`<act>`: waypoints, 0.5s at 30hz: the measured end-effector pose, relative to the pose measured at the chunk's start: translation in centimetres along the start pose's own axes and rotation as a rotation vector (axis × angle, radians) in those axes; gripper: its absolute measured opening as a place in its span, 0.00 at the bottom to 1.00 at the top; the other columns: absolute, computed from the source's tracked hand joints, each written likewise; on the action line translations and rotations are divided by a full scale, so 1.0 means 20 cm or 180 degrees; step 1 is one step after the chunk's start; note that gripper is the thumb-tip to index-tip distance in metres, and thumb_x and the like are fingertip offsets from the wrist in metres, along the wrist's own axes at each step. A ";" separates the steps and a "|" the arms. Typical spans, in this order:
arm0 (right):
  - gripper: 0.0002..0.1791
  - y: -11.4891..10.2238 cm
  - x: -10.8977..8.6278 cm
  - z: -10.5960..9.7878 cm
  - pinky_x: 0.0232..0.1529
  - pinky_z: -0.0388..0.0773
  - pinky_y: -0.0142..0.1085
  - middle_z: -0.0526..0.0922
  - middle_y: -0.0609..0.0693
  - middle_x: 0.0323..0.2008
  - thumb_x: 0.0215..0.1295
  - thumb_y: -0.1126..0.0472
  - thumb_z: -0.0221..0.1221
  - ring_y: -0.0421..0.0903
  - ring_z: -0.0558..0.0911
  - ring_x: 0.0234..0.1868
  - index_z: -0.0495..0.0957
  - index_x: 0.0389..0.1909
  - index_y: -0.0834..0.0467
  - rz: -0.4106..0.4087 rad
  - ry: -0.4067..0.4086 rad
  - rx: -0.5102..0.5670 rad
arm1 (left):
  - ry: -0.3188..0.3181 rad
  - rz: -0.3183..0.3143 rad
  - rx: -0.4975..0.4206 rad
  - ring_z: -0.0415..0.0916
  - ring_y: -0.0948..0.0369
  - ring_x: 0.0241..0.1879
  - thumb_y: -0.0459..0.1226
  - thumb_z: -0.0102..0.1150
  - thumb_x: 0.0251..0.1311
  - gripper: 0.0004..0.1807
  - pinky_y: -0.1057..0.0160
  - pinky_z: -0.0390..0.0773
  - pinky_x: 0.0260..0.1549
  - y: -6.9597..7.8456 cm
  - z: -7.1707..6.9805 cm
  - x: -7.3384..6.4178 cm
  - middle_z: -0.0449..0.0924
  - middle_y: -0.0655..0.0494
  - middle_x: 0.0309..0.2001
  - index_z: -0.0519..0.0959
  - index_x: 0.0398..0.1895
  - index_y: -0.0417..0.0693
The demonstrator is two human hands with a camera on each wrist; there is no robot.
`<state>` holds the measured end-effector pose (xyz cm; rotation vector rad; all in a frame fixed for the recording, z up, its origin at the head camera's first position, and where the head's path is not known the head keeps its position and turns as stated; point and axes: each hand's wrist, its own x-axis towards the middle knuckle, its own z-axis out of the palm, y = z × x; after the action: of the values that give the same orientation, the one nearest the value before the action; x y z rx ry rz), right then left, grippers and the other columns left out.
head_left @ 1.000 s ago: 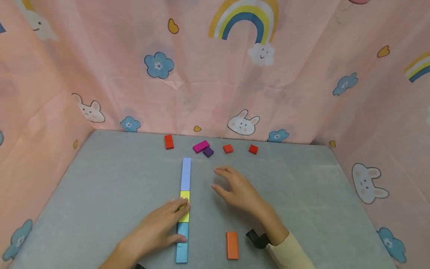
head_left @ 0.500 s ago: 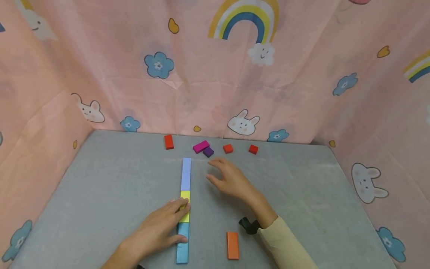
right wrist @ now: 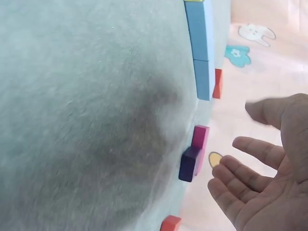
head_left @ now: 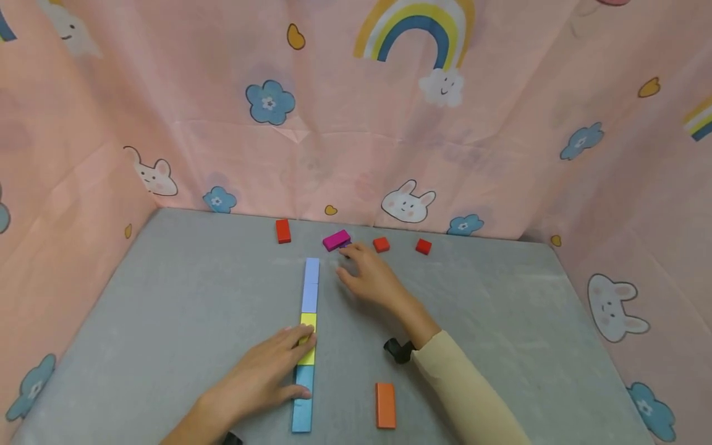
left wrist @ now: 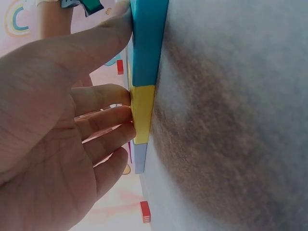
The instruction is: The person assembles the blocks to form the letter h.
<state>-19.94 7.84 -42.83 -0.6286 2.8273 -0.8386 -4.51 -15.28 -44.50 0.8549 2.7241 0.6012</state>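
Note:
A straight row of flat blocks runs away from me on the grey table: blue blocks [head_left: 303, 414] nearest, a yellow section [head_left: 308, 356] in the middle, periwinkle blocks [head_left: 310, 285] at the far end. My left hand [head_left: 258, 372] rests on the row, fingertips touching the yellow part and thumb on the blue. My right hand [head_left: 371, 278] hovers past the row's far end, fingers spread and holding nothing. By its fingertips lie a magenta block [head_left: 336, 240] and a dark purple block [right wrist: 189, 164], mostly hidden by the fingers in the head view.
An orange block [head_left: 385, 405] lies right of the row, near the front. Along the back are a red block [head_left: 283, 231] at the left and two small red ones [head_left: 381, 244] at the right. Pink printed cloth [head_left: 334, 154] encloses the table [head_left: 183, 296] behind and at the sides.
My right hand has moved forward and slightly left, up to the purple block. The left hand stays on the row. The head view has shifted slightly.

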 end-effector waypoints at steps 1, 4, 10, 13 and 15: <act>0.27 0.00 0.01 0.00 0.71 0.80 0.52 0.78 0.59 0.68 0.75 0.55 0.64 0.56 0.79 0.68 0.77 0.70 0.61 0.0010 0.0018 -0.0004 | -0.0013 -0.0005 -0.0001 0.69 0.48 0.77 0.53 0.77 0.58 0.47 0.44 0.72 0.75 0.00 0.00 0.00 0.69 0.47 0.78 0.71 0.76 0.41; 0.27 -0.01 0.05 0.02 0.72 0.79 0.52 0.79 0.61 0.68 0.76 0.56 0.63 0.57 0.79 0.68 0.77 0.70 0.62 -0.0001 0.0070 -0.0022 | -0.0050 -0.0030 -0.0033 0.69 0.47 0.77 0.52 0.77 0.58 0.47 0.43 0.73 0.75 0.00 -0.01 0.00 0.69 0.46 0.78 0.71 0.76 0.41; 0.25 -0.02 0.13 0.05 0.73 0.78 0.53 0.79 0.63 0.67 0.75 0.57 0.62 0.59 0.79 0.67 0.78 0.68 0.63 0.0079 0.0145 -0.0023 | -0.0099 -0.0112 -0.0097 0.67 0.47 0.78 0.52 0.78 0.57 0.48 0.43 0.72 0.75 0.00 -0.01 0.01 0.68 0.46 0.79 0.70 0.77 0.40; 0.25 0.00 0.17 0.06 0.75 0.76 0.53 0.78 0.64 0.68 0.74 0.57 0.62 0.60 0.78 0.69 0.79 0.67 0.64 0.0161 0.0184 -0.0024 | -0.0110 -0.0136 -0.0110 0.66 0.47 0.79 0.52 0.78 0.57 0.48 0.43 0.72 0.76 0.01 -0.01 0.01 0.68 0.46 0.79 0.70 0.77 0.40; 0.25 0.01 0.20 0.07 0.76 0.75 0.53 0.77 0.64 0.69 0.74 0.57 0.62 0.60 0.77 0.70 0.79 0.67 0.64 0.0194 0.0203 -0.0093 | -0.0102 -0.0141 -0.0116 0.66 0.48 0.79 0.52 0.77 0.57 0.48 0.44 0.71 0.76 0.01 -0.01 0.01 0.67 0.46 0.79 0.70 0.77 0.40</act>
<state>-23.24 5.50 -44.13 -0.5255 2.9046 -0.8227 -4.64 -15.06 -44.35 0.7864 2.6874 0.6207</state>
